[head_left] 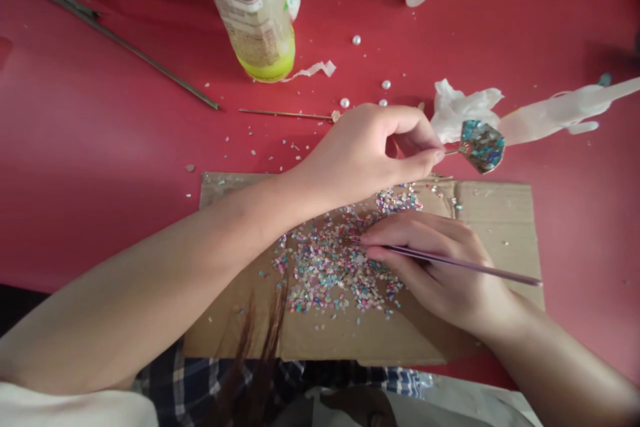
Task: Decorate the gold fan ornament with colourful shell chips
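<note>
The fan-shaped ornament [483,146], right of centre in the frame, has a mosaic face of teal, blue and brown pieces with a thin gold-toned edge. The left hand [367,147] pinches its stem between thumb and finger. The right hand [440,257] grips purple tweezers [465,265] above multicoloured chips [325,267] (too numerous to count) at lower centre. Visible quantities: one ornament, one pair of tweezers, four white beads [357,40] at upper centre.

A craft workspace, shown by a red table [100,167] with loose pearls [357,40], tweezers [515,276], and cardboard [500,220] scattered with tiny colourful chips [325,267].
</note>
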`<action>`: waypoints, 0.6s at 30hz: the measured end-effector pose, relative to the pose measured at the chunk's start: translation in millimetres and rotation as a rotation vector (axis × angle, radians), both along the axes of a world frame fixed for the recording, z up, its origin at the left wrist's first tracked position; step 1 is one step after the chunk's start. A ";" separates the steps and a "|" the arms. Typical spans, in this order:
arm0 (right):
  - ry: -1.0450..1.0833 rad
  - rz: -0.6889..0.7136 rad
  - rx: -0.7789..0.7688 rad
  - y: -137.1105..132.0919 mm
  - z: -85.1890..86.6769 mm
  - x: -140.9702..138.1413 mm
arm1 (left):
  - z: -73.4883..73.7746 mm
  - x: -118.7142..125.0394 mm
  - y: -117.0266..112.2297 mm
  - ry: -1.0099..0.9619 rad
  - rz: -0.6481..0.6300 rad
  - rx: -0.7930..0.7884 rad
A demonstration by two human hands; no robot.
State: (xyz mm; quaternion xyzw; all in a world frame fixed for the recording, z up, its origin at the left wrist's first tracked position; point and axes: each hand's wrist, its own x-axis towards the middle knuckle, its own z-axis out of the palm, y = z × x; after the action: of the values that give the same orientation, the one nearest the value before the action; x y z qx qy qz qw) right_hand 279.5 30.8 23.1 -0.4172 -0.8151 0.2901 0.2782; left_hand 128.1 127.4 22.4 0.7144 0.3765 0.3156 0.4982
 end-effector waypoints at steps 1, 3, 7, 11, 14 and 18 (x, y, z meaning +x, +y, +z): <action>-0.003 -0.001 -0.004 0.1 0.1 -0.4 | 0.1 0.0 -0.1 -0.001 -0.001 0.001; -0.012 -0.003 -0.015 0.2 0.4 -0.5 | 0.4 -0.1 -0.3 0.003 0.002 -0.003; -0.021 0.007 -0.047 -0.5 2.5 1.4 | 0.2 0.1 -0.4 -0.002 0.008 -0.005; -0.018 0.005 -0.036 -0.7 4.9 1.7 | -0.5 0.2 0.2 -0.009 0.004 0.006; -0.019 0.091 0.044 -1.3 5.4 -1.6 | -0.6 0.3 0.9 0.006 -0.007 0.005; -0.079 0.112 0.130 -2.9 6.6 -4.3 | 0.4 0.7 1.0 0.020 0.003 0.003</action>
State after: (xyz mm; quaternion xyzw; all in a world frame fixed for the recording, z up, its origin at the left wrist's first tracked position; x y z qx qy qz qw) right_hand 275.2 27.9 29.7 -0.3632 -0.8645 0.2352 0.2558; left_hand 128.8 128.4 22.8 0.7178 0.3821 0.3094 0.4931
